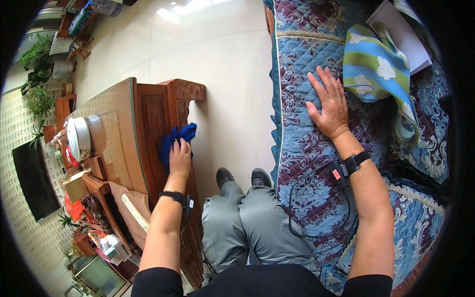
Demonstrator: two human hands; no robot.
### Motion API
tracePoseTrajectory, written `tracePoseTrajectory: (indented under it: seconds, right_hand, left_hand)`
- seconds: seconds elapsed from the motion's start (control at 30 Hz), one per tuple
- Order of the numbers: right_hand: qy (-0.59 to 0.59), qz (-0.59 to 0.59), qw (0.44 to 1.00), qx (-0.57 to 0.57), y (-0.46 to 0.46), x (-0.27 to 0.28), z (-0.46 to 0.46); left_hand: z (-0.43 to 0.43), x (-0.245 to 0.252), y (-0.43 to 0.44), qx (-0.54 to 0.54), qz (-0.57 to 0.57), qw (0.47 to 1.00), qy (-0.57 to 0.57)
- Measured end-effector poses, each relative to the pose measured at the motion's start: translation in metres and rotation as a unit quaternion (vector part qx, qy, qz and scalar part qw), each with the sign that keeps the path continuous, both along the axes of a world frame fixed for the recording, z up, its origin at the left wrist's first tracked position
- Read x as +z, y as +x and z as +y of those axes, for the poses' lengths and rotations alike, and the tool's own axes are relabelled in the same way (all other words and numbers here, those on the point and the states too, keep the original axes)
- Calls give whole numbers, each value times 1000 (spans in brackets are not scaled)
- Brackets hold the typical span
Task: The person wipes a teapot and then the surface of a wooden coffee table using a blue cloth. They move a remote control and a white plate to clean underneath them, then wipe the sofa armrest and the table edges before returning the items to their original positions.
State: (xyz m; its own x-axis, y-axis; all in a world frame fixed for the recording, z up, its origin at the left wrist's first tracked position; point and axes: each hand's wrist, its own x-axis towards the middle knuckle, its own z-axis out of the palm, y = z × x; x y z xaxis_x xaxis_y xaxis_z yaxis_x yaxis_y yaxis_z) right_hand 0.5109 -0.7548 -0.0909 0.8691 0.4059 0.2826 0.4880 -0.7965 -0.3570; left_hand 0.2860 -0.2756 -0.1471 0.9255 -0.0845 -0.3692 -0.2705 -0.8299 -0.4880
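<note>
My left hand (180, 159) presses a crumpled dark blue cloth (186, 131) against the carved side of a brown wooden coffee table (153, 111). Its fingers curl over the cloth, and part of it is hidden beneath them. On the other side, my right hand (329, 107) rests palm down on a quilted, floral-patterned sofa cover (308, 196), fingers somewhat spread and holding nothing. Close to its fingertips lies a blue-and-green striped knitted bag (374, 70) with white cloud shapes. Each wrist wears a black strap with a small device.
Glass covers the tabletop, where a white enamel pot (79, 139) stands. A wooden tray-like stand (100, 185) sits nearer me. Pale floor tiles (230, 92) run between table and sofa. A black cable (291, 208) loops over the sofa cover. White paper (402, 37) lies behind the bag.
</note>
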Motion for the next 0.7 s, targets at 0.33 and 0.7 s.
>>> tracePoseTrajectory:
  seconds: [0.33, 0.7]
  right_hand:
    - [2, -3, 1000, 1, 1, 0, 2]
    - [-4, 0, 1000, 5, 4, 1, 0]
  left_hand:
    - [-23, -7, -189, -49, 249, 967, 13]
    - [-10, -13, 54, -54, 78, 995, 28]
